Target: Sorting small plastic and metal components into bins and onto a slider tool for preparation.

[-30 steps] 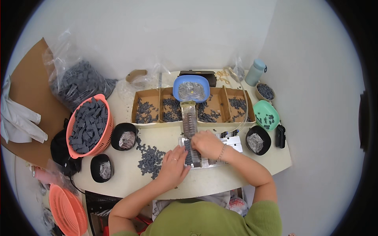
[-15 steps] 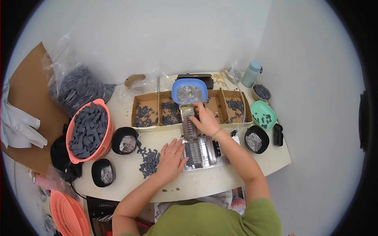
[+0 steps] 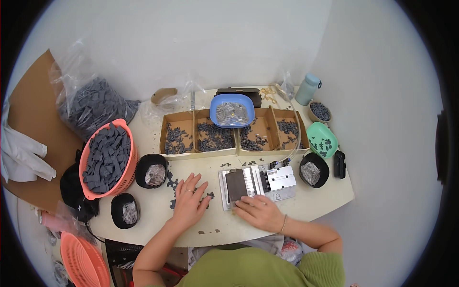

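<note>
both my hands lay open: left hand (image 3: 189, 200) on dark grey pieces (image 3: 173, 184), right hand (image 3: 259, 212) touching the metal jig (image 3: 256, 184).

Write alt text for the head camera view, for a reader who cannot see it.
A person's left hand lies flat on small dark grey pieces on a cream table, and the right hand rests at a metal jig. Behind are cardboard trays of similar pieces, a blue bowl and an orange basket.

left hand (image 3: 190, 201) lies flat, palm down, fingers spread; right hand (image 3: 260, 212) rests palm down, fingers together, both forearms reaching forward.
</note>
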`<state>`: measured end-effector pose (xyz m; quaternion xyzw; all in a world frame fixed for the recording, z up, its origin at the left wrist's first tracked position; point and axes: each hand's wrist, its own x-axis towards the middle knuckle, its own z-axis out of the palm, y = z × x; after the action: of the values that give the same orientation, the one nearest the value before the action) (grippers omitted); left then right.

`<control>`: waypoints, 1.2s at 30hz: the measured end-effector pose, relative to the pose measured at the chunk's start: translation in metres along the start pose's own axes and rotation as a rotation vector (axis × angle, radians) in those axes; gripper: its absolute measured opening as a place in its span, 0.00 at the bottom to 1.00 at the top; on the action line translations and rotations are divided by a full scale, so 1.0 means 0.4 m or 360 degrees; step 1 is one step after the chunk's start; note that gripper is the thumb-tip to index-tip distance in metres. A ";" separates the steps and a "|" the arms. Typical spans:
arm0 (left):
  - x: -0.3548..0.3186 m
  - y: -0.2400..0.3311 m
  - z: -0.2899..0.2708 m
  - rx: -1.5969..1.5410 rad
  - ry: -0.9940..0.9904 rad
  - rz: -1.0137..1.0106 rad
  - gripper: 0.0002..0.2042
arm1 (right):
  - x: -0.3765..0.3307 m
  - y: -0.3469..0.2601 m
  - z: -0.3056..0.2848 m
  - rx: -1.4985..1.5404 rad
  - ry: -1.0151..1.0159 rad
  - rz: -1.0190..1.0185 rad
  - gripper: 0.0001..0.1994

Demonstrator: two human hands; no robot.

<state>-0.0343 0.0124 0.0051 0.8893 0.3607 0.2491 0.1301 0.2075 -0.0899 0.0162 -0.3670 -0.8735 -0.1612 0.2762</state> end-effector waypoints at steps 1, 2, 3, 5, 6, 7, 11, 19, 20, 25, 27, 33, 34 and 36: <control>0.000 0.000 -0.007 -0.0004 -0.0008 0.0003 0.19 | -0.008 -0.023 -0.001 -0.0041 -0.0205 0.0091 0.20; 0.003 0.000 -0.014 -0.0003 -0.0013 -0.0007 0.18 | -0.013 -0.039 0.001 -0.0081 -0.0410 0.0177 0.21; 0.007 0.000 -0.017 -0.0001 -0.0018 -0.0018 0.18 | -0.013 -0.054 0.008 -0.0069 -0.0369 0.0201 0.18; 0.012 0.005 -0.020 -0.0007 -0.0042 0.0000 0.17 | -0.010 -0.067 0.017 -0.0105 -0.0402 0.0176 0.19; 0.014 0.008 -0.019 -0.0013 -0.0060 0.0018 0.17 | -0.008 -0.071 0.021 -0.0144 -0.0435 0.0146 0.20; 0.015 0.010 -0.017 -0.0012 -0.0065 0.0020 0.17 | -0.007 -0.074 0.026 -0.0167 -0.0451 0.0124 0.19; 0.014 0.017 -0.017 0.0008 -0.0132 0.0083 0.15 | 0.005 -0.080 0.026 -0.0337 -0.0497 0.0035 0.19; -0.016 0.044 0.008 0.0030 -0.0168 0.0210 0.17 | -0.002 -0.025 0.017 -0.0168 -0.0183 0.0038 0.12; -0.016 0.049 0.013 0.0022 -0.0155 0.0278 0.17 | -0.004 -0.008 0.018 -0.0136 -0.0091 -0.0011 0.11; 0.003 0.101 0.035 0.0102 -0.0097 0.0547 0.14 | 0.114 0.151 -0.009 0.0044 0.0259 0.0526 0.12; 0.010 0.111 0.060 0.0207 -0.0071 0.0584 0.13 | 0.156 0.224 0.023 0.0619 0.0419 0.0913 0.16; 0.040 0.157 0.081 0.0557 -0.0084 0.0647 0.12 | 0.155 0.321 0.115 0.0922 -0.0089 0.1130 0.31; 0.050 0.165 0.081 0.0616 -0.0127 0.0639 0.12 | 0.147 0.322 0.111 0.0871 -0.0127 0.1036 0.31; 0.056 0.177 0.083 0.0722 -0.0217 0.0648 0.11 | 0.133 0.323 0.085 0.0989 -0.0250 0.0965 0.30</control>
<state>0.0380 -0.0234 0.0141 0.9643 0.2120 0.1230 -0.1003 0.2589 0.0437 0.0313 -0.5172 -0.7518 0.2260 0.3409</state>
